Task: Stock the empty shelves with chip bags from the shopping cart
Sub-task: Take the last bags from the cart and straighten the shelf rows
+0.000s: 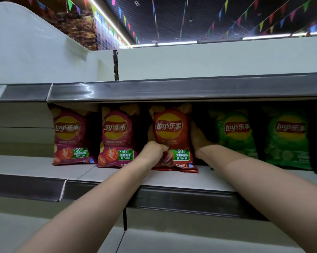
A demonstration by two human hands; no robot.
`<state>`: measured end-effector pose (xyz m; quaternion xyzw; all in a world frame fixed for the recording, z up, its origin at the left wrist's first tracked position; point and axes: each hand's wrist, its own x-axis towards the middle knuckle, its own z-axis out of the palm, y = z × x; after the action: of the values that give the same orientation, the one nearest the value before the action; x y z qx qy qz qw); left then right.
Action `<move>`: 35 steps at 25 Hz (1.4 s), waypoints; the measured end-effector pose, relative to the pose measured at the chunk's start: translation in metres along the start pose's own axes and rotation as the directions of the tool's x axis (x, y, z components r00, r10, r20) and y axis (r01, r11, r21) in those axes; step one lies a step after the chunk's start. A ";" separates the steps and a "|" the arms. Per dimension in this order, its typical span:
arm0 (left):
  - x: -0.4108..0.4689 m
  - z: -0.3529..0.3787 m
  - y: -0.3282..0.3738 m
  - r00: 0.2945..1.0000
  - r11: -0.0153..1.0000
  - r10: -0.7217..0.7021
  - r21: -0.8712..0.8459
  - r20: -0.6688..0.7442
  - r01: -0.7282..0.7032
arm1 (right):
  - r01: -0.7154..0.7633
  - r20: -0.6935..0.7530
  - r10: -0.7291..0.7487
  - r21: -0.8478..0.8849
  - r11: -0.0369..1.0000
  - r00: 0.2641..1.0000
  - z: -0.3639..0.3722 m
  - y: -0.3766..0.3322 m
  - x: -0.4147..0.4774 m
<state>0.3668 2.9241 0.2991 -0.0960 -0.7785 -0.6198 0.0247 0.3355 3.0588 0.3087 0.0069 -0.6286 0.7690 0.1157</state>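
- Chip bag with tomato print (70, 136) stands upright at the far left of the row, on the white shelf (92, 173); a dark price rail (172, 90) of the shelf above runs over the whole row
- second tomato bag (117, 137), also purple-red, stands upright just beside the first, with a narrow gap between them
- left hand (154, 148) grips the lower left edge of the red bag (172, 128); its thumb presses on the front of the pack and its fingers curl round behind the edge
- red bag stands upright at the middle of the row, its bottom seam on the shelf board, between the second tomato bag and the green ones
- right hand (199, 141) lies against the red bag's right edge; its fingers run behind the pack, out of sight, so I cannot tell whether they grip or only press
- green bag (234, 132) stands just right of that hand; a second green bag (287, 139) stands upright beside it
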 end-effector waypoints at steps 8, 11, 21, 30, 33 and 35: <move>0.003 -0.002 0.001 0.999 0.999 -0.002 -0.041 -0.054 0.000 | 0.116 0.057 -0.164 -0.918 0.378 0.985 0.007 0.000 -0.044; 0.004 0.001 0.002 0.996 0.998 -0.064 -0.006 -0.055 0.063 | 0.178 0.028 -0.290 -0.845 0.504 0.957 0.014 0.001 -0.046; -0.023 0.003 0.005 0.874 0.870 0.440 0.340 -0.208 -0.357 | 0.173 -0.047 -0.565 -0.928 0.331 0.824 -0.024 -0.026 -0.085; -0.041 0.086 0.030 0.916 0.714 0.327 0.574 0.234 -0.402 | 0.028 0.007 -0.250 -0.996 0.082 0.968 -0.120 -0.028 -0.064; -0.026 0.115 0.031 0.953 0.765 0.171 0.576 0.249 -0.288 | 0.048 0.054 -0.274 -0.998 -0.028 0.960 -0.127 -0.027 -0.054; -0.015 0.126 0.028 0.966 0.800 0.120 0.554 0.228 -0.230 | 0.024 0.042 -0.288 -0.997 -0.067 0.957 -0.124 -0.026 -0.048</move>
<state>0.3971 3.0508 0.2944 -0.2118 -0.9158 -0.3391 0.0386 0.4040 3.1754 0.3007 -0.0767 -0.9687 0.0546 0.2295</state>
